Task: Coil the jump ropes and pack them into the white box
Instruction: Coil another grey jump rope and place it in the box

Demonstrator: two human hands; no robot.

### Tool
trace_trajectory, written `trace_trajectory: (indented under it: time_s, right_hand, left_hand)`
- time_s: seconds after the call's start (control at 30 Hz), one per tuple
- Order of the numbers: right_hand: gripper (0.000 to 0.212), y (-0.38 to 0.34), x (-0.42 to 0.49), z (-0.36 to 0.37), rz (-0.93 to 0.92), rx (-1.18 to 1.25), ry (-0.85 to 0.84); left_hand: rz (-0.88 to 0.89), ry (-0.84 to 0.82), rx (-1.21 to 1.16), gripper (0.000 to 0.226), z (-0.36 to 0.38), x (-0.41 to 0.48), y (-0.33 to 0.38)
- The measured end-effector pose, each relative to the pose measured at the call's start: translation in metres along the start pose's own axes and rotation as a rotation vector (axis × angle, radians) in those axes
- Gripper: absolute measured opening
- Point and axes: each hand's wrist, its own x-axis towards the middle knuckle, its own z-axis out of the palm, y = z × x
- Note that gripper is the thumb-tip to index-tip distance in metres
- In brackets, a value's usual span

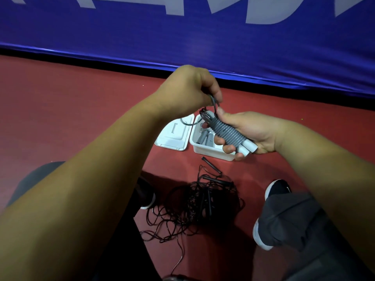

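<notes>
My right hand (249, 132) grips a grey jump rope (227, 132) whose cord is wound tightly round its two white-ended handles. My left hand (190, 88) is above it and pinches the loose end of the grey cord, which loops down from the fingers. Below both hands the white box (211, 152) stands open on the red floor, with at least one coiled grey rope inside. A tangled heap of black jump ropes (198, 201) lies on the floor between my feet.
The box's white lid (174, 134) lies upside down just left of the box. A blue padded barrier (203, 37) runs along the far side. My shoes (276, 189) and dark trouser legs flank the black ropes.
</notes>
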Motion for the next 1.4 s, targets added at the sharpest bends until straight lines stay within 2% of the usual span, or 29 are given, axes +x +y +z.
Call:
trace_trajectory:
  time_s: [0.2, 0.4, 0.6, 0.73, 0.8, 0.97, 1.07, 1.13, 1.2, 1.4]
  right_hand:
    - [0.076, -0.002, 0.005, -0.004, -0.051, 0.054, 0.158]
    - [0.057, -0.003, 0.007, -0.002, -0.092, 0.074, 0.278]
    - [0.049, -0.006, 0.007, -0.003, -0.134, 0.053, 0.368]
    - [0.065, -0.005, 0.008, -0.003, -0.160, 0.004, 0.400]
    - [0.064, -0.005, 0.008, -0.002, -0.178, -0.019, 0.435]
    - [0.059, -0.005, 0.007, 0.001, -0.192, -0.044, 0.542]
    - [0.059, -0.008, 0.006, 0.001, -0.208, -0.030, 0.562]
    - [0.061, -0.010, 0.006, 0.001, -0.211, -0.020, 0.566]
    - [0.062, -0.011, 0.005, -0.001, -0.209, -0.009, 0.572]
    - [0.061, -0.009, 0.003, 0.003, -0.167, -0.031, 0.495]
  left_hand:
    - [0.017, -0.001, 0.008, 0.024, -0.005, -0.002, -0.002]
    - [0.042, -0.087, 0.078, 0.020, -0.005, -0.008, -0.003]
    - [-0.137, -0.174, -0.136, 0.011, -0.004, -0.009, -0.013]
    - [-0.255, -0.231, -0.153, 0.013, 0.002, -0.008, -0.022]
    - [-0.309, -0.293, -0.165, 0.014, 0.006, -0.009, -0.025]
    - [-0.408, -0.230, -0.325, 0.020, 0.007, -0.006, -0.025]
    - [-0.466, -0.258, -0.463, 0.030, 0.006, -0.004, -0.021]
    - [-0.477, -0.272, -0.539, 0.027, 0.007, -0.004, -0.021]
    - [-0.435, -0.293, -0.513, 0.021, 0.006, -0.004, -0.025]
    - [-0.372, -0.407, -0.190, 0.021, 0.010, -0.010, -0.037]
